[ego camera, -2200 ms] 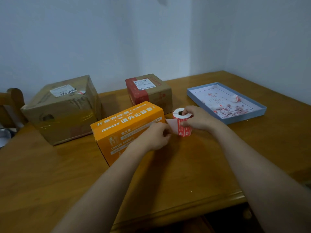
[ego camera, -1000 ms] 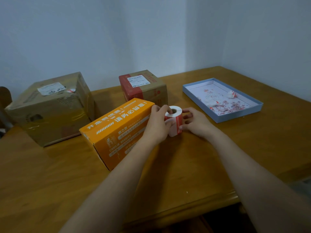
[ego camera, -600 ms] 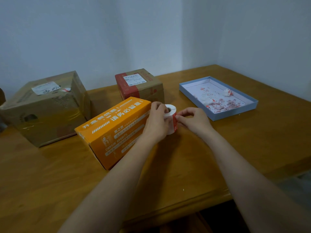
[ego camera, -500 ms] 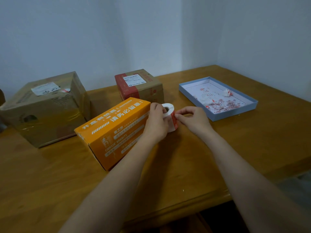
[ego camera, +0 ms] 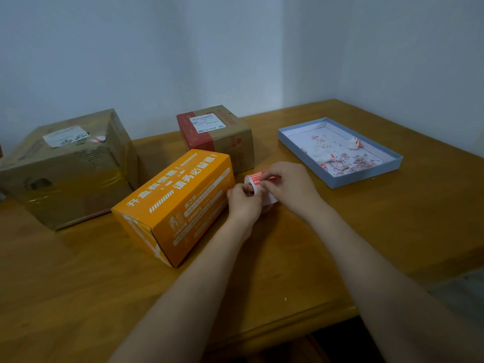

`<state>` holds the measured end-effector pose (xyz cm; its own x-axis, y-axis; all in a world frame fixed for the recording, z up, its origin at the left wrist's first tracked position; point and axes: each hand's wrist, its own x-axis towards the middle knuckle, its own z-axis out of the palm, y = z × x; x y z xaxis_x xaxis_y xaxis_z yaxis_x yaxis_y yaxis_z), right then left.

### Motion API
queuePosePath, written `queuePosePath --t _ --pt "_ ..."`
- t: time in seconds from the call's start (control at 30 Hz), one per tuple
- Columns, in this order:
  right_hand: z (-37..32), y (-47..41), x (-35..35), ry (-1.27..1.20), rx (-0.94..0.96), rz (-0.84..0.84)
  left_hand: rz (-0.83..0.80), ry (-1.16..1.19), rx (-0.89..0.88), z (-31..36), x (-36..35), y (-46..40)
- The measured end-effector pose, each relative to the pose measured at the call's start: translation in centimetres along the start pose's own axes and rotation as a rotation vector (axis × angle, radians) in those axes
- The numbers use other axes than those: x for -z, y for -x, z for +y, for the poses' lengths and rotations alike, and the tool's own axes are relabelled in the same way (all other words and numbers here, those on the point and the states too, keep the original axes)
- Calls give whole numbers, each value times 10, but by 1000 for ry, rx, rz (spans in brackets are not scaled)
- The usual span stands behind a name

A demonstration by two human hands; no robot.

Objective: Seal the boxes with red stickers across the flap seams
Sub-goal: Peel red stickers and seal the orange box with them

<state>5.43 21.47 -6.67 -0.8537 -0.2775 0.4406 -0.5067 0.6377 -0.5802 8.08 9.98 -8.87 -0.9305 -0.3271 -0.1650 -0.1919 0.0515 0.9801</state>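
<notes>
Peeling is the step in hand at frame centre: left hand (ego camera: 243, 203) grips the sticker roll (ego camera: 258, 186), right hand (ego camera: 288, 186) pinches a red sticker (ego camera: 271, 177), next bound, in my judgement, for the orange box (ego camera: 175, 203) seam on the desk (ego camera: 288, 258).

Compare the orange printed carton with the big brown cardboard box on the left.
The orange printed carton is long, low and bright, covered in white lettering; the big brown cardboard box is taller, bulkier and plain, with a white label on top. The brown box is wrapped in glossy clear tape. Both stand closed on the wooden table.
</notes>
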Motion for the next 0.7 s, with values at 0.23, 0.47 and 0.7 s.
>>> queuePosePath --t 0.23,0.47,0.7 --pt "-5 3 -6 222 114 1 -34 -189 -76 3 12 4" --pt "-11 3 -3 319 197 -21 -63 -225 -68 5 15 4" --pt "-12 3 -5 364 206 -18 -69 -226 -68 6 15 3"
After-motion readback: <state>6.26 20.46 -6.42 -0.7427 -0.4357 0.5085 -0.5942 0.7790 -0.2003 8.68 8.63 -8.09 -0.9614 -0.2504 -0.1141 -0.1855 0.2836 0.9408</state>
